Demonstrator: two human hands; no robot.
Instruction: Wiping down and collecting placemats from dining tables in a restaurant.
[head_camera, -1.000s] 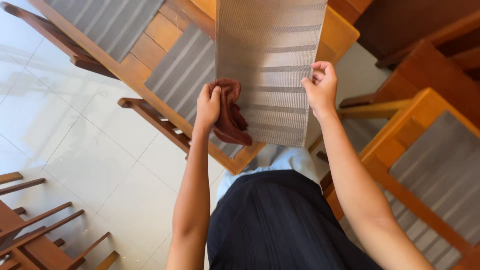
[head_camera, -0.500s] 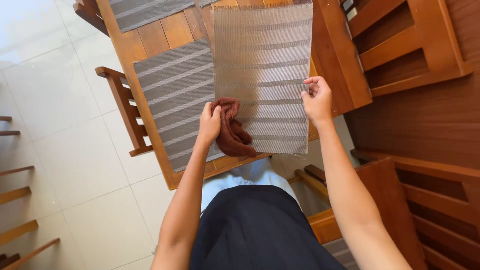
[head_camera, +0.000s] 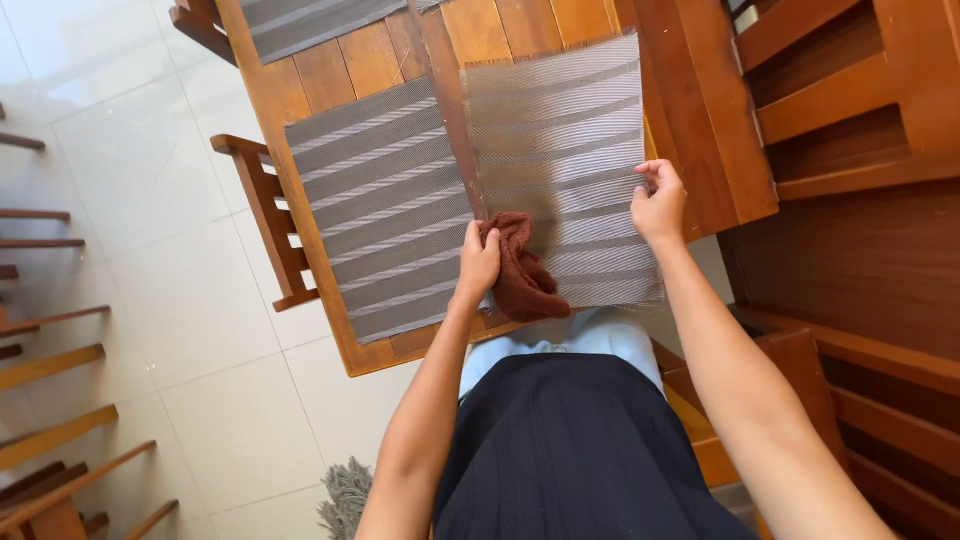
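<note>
So the striped placemat (head_camera: 565, 150) being handled sits in the upper middle of the frame, held up over the wooden table (head_camera: 400, 55), long axis running up and down the picture, away from the person. The left hand (head_camera: 478, 262) pinches its lower left edge and has a dark red-brown cloth (head_camera: 520, 275) bunched in the same grip, so that hand is closed on both mat and cloth. The right hand (head_camera: 660, 205) is clamped on the right edge, a bit higher up, thumb and fingers folded over the border. Both hands sit at the near end, so the rest of the mat stretches off toward the top of the frame, and neither hand is really nearer than the other, they just flank it. Just left of it, a second placemat (head_camera: 375, 210) lies flat on the table with the same stripes, tilted the same way, edges nearly touching. A third one (head_camera: 310, 22) peeks in at the top left. A chair (head_camera: 270, 215) is tucked in at the table's left side, over pale floor tiles (head_camera: 140, 170).
</note>
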